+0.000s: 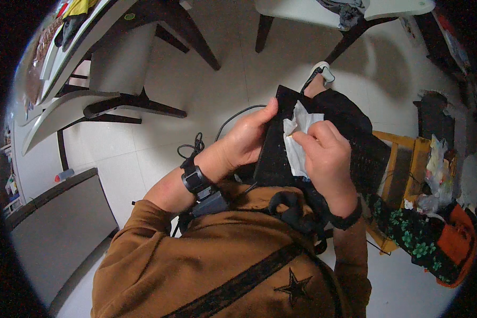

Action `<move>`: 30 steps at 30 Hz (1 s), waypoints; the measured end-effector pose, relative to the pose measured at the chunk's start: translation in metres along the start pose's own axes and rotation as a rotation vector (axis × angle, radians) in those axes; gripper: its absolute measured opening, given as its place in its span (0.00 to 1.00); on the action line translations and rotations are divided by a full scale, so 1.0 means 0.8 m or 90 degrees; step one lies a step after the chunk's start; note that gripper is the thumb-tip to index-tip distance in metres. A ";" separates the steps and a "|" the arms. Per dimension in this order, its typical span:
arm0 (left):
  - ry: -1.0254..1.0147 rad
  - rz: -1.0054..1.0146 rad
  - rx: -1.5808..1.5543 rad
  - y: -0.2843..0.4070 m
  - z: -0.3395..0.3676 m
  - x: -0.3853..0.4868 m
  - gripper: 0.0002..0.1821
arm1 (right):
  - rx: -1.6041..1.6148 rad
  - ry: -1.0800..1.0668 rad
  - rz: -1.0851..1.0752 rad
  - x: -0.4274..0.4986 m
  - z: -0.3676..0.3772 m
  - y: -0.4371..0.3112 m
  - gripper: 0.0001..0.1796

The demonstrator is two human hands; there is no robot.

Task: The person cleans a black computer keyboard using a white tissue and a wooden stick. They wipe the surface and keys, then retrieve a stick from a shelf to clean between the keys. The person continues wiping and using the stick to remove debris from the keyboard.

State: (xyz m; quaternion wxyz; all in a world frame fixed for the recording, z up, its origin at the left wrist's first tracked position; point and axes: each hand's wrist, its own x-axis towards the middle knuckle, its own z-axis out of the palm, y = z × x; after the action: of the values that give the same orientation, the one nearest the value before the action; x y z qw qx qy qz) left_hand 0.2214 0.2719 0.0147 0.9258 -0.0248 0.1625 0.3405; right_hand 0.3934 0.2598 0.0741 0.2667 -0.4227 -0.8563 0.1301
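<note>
On my lap a flat black panel [271, 155] is tilted up, with its far corner pointing away from me. My left hand [244, 137] grips its left edge, thumb on top and fingers underneath. A crumpled white tissue [299, 157] lies against the panel's face. My right hand [328, 149] pinches the tissue, and a small yellowish bit shows at the fingertips; what it is cannot be made out. Right of that hand, a dark surface [367, 159] bears faint rows like keys; whether it joins the panel is unclear. A black cable [234, 115] loops behind my left hand.
A chair [119, 59] with dark legs stands left, near a white table [79, 51]. Another white-topped piece of furniture [302, 12] is ahead. On my right are a yellow wooden frame [411, 163], plastic bags [437, 171] and an orange item [457, 238]. A grey panel [63, 226] stands at lower left.
</note>
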 end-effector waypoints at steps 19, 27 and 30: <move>0.100 0.033 0.090 0.000 0.011 0.006 0.27 | 0.106 -0.043 0.215 -0.012 -0.010 -0.015 0.04; 0.029 0.011 0.086 0.004 0.020 -0.001 0.21 | 0.156 -0.101 0.217 -0.016 -0.019 -0.011 0.05; 0.048 0.049 0.236 0.004 0.023 -0.005 0.15 | 0.125 -0.104 0.197 -0.017 -0.021 -0.014 0.08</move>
State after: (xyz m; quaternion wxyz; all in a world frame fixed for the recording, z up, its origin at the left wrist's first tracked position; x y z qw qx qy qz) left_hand 0.2218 0.2745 0.0336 0.8940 0.1400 0.2577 0.3387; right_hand 0.4025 0.2423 0.0884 0.2130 -0.5092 -0.7832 0.2863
